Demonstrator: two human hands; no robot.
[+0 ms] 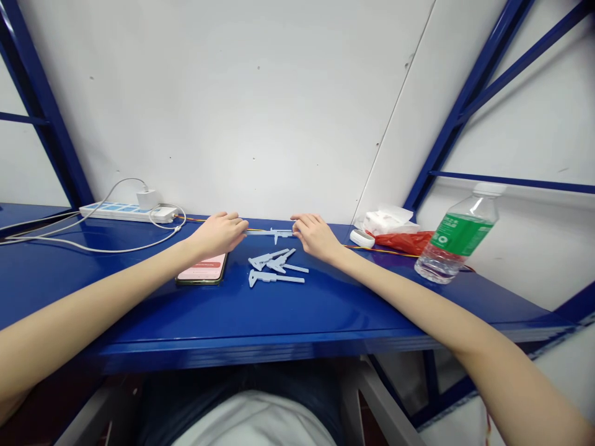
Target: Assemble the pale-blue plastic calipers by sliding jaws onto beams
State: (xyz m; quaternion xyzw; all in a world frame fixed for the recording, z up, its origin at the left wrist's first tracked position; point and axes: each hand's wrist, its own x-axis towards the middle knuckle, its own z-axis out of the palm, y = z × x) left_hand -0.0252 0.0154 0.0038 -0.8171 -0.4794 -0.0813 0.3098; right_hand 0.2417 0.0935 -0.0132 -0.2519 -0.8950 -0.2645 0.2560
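Note:
A pale blue-grey plastic caliper [275, 233] is held level above the far part of the blue table, its jaws pointing down. My left hand [220, 234] has its fingers closed on the left end. At the other end, the fingers of my right hand [317, 236] pinch the caliper; both fingertips are partly hidden. Nearer to me lie several more calipers in a loose pile, among them a separate caliper [277, 278] lying lengthwise in front. Beneath my left wrist rests a phone [204, 272] with a pink and white screen, partly covered by the arm.
A white power strip [127, 212] with a plugged-in charger [147, 199] and cables stands at the back left. On the right are a tilted-looking water bottle [460, 238], a red plastic bag [402, 240], a tissue pack [388, 220] and a small white device [362, 238]. A white wall [260, 111] rises behind.

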